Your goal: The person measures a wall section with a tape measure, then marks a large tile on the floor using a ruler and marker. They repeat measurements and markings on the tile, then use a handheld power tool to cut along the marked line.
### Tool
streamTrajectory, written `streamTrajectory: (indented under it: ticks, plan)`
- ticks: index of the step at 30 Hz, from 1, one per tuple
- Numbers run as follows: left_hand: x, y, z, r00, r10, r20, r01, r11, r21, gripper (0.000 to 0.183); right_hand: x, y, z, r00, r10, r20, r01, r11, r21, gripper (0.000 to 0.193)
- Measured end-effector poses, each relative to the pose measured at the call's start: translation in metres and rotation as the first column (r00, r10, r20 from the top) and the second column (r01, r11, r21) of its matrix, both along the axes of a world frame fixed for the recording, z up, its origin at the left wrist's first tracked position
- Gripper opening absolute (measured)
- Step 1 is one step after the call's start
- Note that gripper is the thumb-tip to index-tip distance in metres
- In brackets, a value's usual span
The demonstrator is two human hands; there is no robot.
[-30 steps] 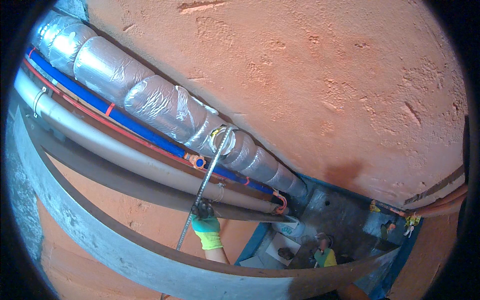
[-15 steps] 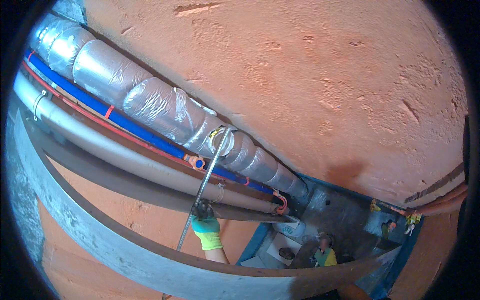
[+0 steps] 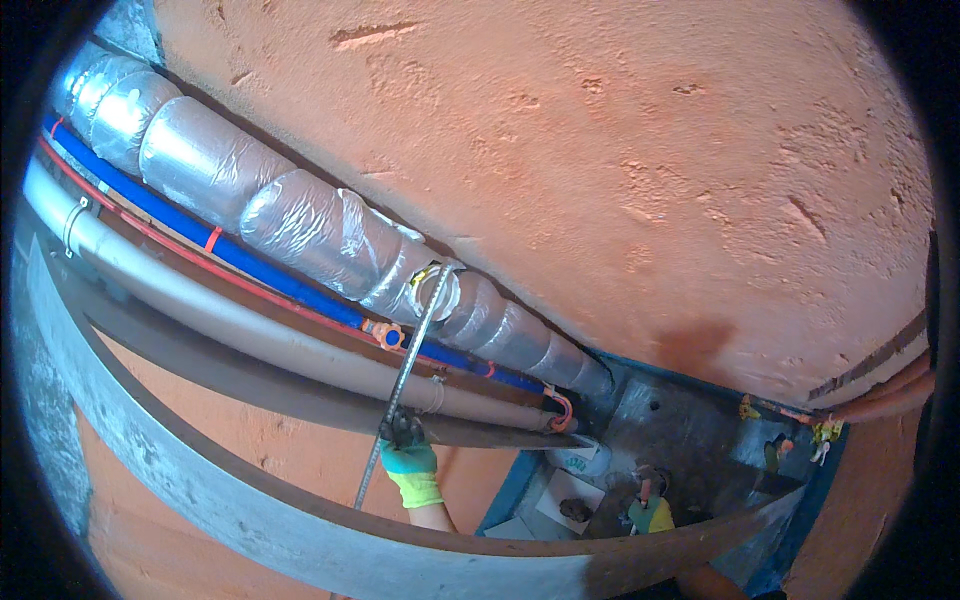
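Note:
My left hand (image 3: 409,455), in a glove with dark fingertips, teal back and yellow-green cuff, is closed around a long thin metal rod (image 3: 404,375) with a ridged, thread-like surface. The rod slants up past the pipes. Its upper end lies across a round white-rimmed collar (image 3: 440,292) on a foil-wrapped pipe (image 3: 325,235); whether it touches the rim I cannot tell. Lower right, my right hand (image 3: 652,512) wears a similar glove, partly hidden behind a curved grey beam. Its fingers blend into the dark background, with a small reddish-brown piece beside them.
The grey beam (image 3: 300,512) crosses in front of both forearms. Beyond it run grey pipes (image 3: 270,340), a blue pipe (image 3: 270,270) and an orange valve (image 3: 387,335). An orange wall (image 3: 600,150) rises behind. A white board (image 3: 555,510) with a dark lump lies below right.
The view has shifted a little. My left hand appears slightly lower and keeps its hold on the rod. By my right hand, the reddish-brown piece looks turned.

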State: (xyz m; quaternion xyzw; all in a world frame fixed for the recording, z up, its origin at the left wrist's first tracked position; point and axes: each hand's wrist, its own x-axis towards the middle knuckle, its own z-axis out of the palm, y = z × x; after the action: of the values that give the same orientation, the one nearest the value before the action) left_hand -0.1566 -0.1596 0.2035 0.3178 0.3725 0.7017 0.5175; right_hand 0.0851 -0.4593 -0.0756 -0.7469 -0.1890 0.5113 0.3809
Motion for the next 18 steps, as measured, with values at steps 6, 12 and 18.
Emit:
streamTrajectory:
  ticks: [6,12,18]
  plan:
    - [0.008,-0.006,0.007,0.999,0.032,-0.015,-0.032,0.999,-0.023,0.029,0.012,-0.002,-0.008,0.914,0.367,-0.175,-0.370,0.929,0.014,0.055]
    - [0.010,-0.007,0.009,0.999,0.045,0.024,-0.044,0.998,-0.044,0.028,0.020,0.008,0.014,0.914,0.280,-0.293,-0.340,0.923,-0.178,0.031]
    - [0.006,-0.006,0.007,1.000,0.004,0.018,-0.003,1.000,-0.024,0.029,0.006,-0.001,0.014,0.991,0.061,-0.115,-0.070,0.995,-0.070,0.026]
